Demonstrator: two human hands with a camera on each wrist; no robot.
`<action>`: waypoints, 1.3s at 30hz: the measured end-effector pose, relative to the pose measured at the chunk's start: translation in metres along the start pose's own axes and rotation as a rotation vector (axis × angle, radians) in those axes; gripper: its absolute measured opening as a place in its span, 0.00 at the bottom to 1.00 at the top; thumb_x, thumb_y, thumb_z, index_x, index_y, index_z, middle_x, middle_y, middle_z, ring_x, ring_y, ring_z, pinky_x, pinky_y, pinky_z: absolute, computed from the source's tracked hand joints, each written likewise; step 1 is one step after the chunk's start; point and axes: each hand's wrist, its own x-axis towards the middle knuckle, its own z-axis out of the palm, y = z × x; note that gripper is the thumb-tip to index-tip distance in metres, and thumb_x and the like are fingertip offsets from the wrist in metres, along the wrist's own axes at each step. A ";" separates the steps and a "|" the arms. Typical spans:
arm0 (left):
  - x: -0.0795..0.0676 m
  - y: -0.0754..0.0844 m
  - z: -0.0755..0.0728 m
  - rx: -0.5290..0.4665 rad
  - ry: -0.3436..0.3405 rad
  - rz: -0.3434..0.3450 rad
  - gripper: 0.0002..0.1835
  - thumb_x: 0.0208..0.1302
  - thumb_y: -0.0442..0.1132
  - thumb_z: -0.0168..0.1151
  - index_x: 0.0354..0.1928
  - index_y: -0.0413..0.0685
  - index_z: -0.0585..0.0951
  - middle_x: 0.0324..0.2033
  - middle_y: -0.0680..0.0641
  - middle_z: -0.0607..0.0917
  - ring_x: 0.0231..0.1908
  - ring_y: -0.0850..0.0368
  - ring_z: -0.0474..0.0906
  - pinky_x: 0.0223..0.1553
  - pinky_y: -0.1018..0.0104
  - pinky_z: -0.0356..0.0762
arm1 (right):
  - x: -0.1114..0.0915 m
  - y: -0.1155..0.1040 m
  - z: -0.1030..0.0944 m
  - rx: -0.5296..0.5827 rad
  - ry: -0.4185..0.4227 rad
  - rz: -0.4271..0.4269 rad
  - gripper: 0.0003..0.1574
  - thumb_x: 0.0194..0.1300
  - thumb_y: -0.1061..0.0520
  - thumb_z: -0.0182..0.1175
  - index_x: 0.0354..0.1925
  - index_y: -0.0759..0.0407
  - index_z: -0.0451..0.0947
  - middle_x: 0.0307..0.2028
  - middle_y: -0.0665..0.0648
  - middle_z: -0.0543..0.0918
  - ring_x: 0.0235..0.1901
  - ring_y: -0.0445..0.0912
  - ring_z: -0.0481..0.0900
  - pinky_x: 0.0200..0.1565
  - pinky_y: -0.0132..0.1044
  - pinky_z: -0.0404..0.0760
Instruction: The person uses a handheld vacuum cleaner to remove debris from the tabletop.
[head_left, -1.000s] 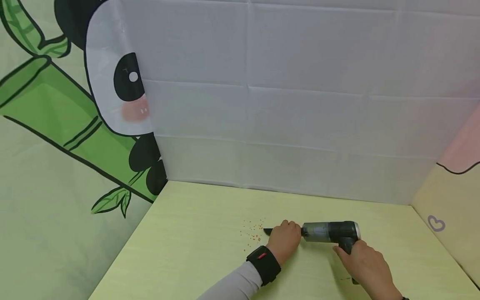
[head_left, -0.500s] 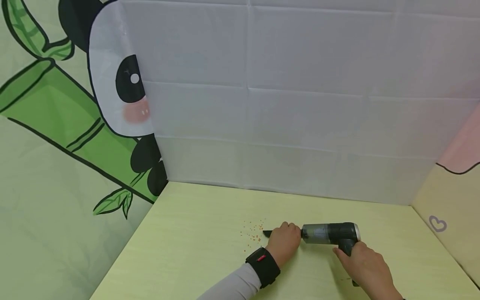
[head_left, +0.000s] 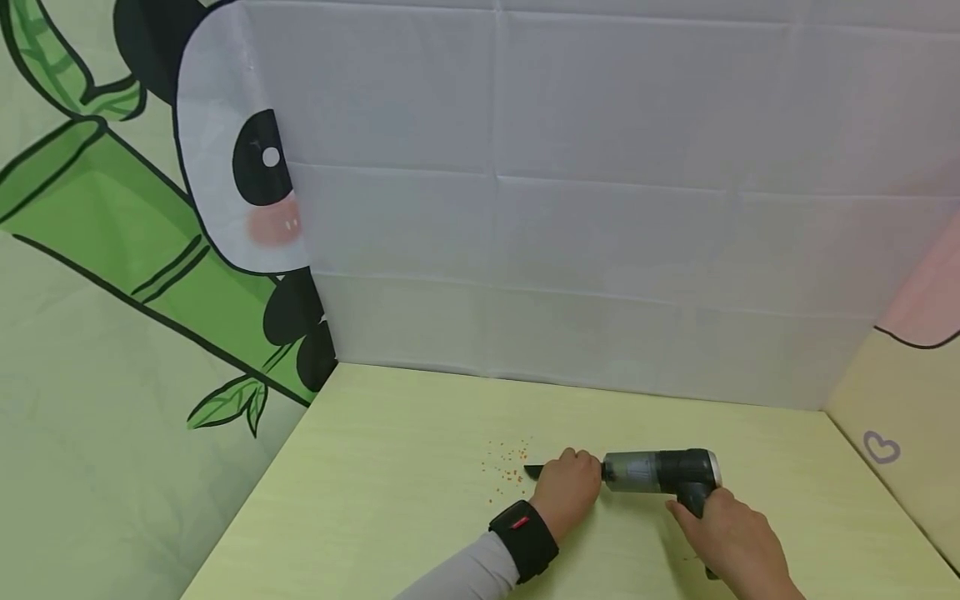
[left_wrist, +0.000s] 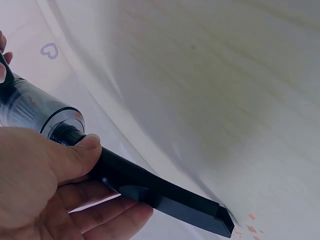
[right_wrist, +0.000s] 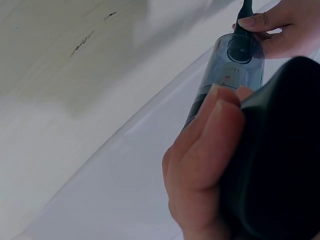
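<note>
A handheld vacuum cleaner [head_left: 633, 472] with a clear dust cup and dark body lies level across both hands, its nozzle pointing left. My right hand [head_left: 738, 537] grips its handle, fingers wrapped round it in the right wrist view. With the left hand [head_left: 567, 493] I hold the black crevice nozzle [left_wrist: 165, 195], thumb on top and fingers beneath. The nozzle tip is beside scattered orange crumbs [head_left: 512, 467] on the tabletop. A few orange bits show inside the clear dust cup [right_wrist: 232, 70].
The pale yellow table [head_left: 360, 517] meets a whitish wall covering [head_left: 570, 250] at the back. A panda and bamboo print [head_left: 165, 225] covers the left side. Small dark marks [right_wrist: 82, 43] lie on the tabletop near the handle.
The vacuum cleaner and both hands have shifted slightly down in the head view, the nozzle tip a little to the left. Both grips look unchanged.
</note>
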 end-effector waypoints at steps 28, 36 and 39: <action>-0.032 0.001 -0.006 -0.002 0.012 0.029 0.06 0.63 0.44 0.56 0.30 0.53 0.79 0.22 0.56 0.75 0.22 0.63 0.69 0.14 0.72 0.69 | -0.033 -0.005 0.019 0.021 0.019 0.028 0.49 0.50 0.18 0.47 0.23 0.65 0.65 0.15 0.56 0.69 0.14 0.48 0.68 0.16 0.39 0.67; -0.039 0.002 -0.006 -0.016 0.003 0.026 0.07 0.64 0.43 0.55 0.30 0.52 0.79 0.21 0.55 0.74 0.22 0.62 0.69 0.15 0.71 0.70 | -0.039 -0.007 0.023 0.011 0.008 0.047 0.47 0.52 0.21 0.48 0.25 0.66 0.65 0.15 0.55 0.69 0.15 0.48 0.67 0.17 0.39 0.66; -0.043 0.000 -0.010 0.002 -0.016 0.036 0.07 0.64 0.44 0.55 0.31 0.52 0.80 0.21 0.54 0.74 0.22 0.62 0.69 0.15 0.72 0.71 | -0.041 -0.009 0.026 0.009 0.004 0.040 0.49 0.51 0.19 0.47 0.25 0.66 0.65 0.15 0.55 0.69 0.15 0.48 0.67 0.17 0.39 0.66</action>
